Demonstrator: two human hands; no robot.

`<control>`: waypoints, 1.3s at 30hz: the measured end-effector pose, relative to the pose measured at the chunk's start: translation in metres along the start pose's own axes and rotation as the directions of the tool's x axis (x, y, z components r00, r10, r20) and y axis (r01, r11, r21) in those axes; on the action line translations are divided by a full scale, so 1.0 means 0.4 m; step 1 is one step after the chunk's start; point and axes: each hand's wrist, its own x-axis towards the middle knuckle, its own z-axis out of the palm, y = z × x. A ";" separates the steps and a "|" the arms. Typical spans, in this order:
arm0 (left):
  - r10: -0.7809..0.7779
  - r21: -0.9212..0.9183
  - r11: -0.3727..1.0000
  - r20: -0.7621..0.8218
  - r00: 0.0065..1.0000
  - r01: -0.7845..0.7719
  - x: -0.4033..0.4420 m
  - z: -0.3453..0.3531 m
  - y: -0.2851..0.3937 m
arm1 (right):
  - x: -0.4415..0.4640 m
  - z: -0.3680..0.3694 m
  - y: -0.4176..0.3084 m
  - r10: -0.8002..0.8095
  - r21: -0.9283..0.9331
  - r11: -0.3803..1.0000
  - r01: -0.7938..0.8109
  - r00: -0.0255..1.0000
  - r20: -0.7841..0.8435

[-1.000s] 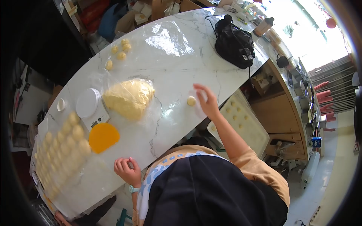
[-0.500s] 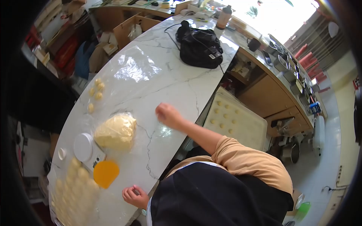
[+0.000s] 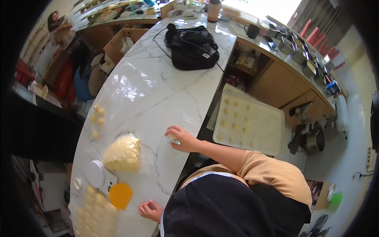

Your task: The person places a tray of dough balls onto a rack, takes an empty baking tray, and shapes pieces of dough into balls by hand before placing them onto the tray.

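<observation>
My right hand [image 3: 181,139] is curled over a small dough ball [image 3: 173,137], partly hidden under its fingers, on the marble table [image 3: 173,94]. Near the table's front edge my left hand [image 3: 150,210] rests with its fingers curled; what they hold, if anything, is hidden. A large lump of yellow dough [image 3: 123,153] lies under clear plastic. Beside it are a white scale [image 3: 110,181] and an orange scraper [image 3: 121,196]. Many dough balls [image 3: 94,215] lie under plastic at the lower left, and several small ones [image 3: 98,114] sit near the far edge.
A tray [image 3: 256,122] with rows of small dough pieces stands right of the table. A black bag [image 3: 193,47] with a cord lies toward the table's far end. A person [image 3: 61,29] stands at the back left. Metal tins [image 3: 287,45] line the right counter.
The view has turned and shifted. My right hand, open beside a dough ball a second ago, has curled over one. My left hand has stayed by the front edge.
</observation>
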 end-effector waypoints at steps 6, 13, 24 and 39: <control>0.218 -0.267 0.952 0.252 0.943 -0.148 0.103 0.105 0.175 | -0.014 -0.058 0.027 0.169 -0.075 0.984 -0.160 0.977 0.128; 0.471 -0.199 0.882 0.386 0.793 -0.427 0.116 0.134 0.246 | -0.445 -0.283 0.176 0.744 0.782 0.472 -0.408 0.660 -0.104; 0.392 0.025 0.890 0.471 0.790 -0.456 0.104 0.129 0.254 | -1.003 -0.496 0.639 0.751 0.320 0.248 -0.914 -0.027 -0.660; 0.342 -0.067 0.935 0.427 0.837 -0.348 0.095 0.125 0.280 | -0.570 -0.532 0.396 0.471 0.178 0.759 -0.626 0.339 -0.814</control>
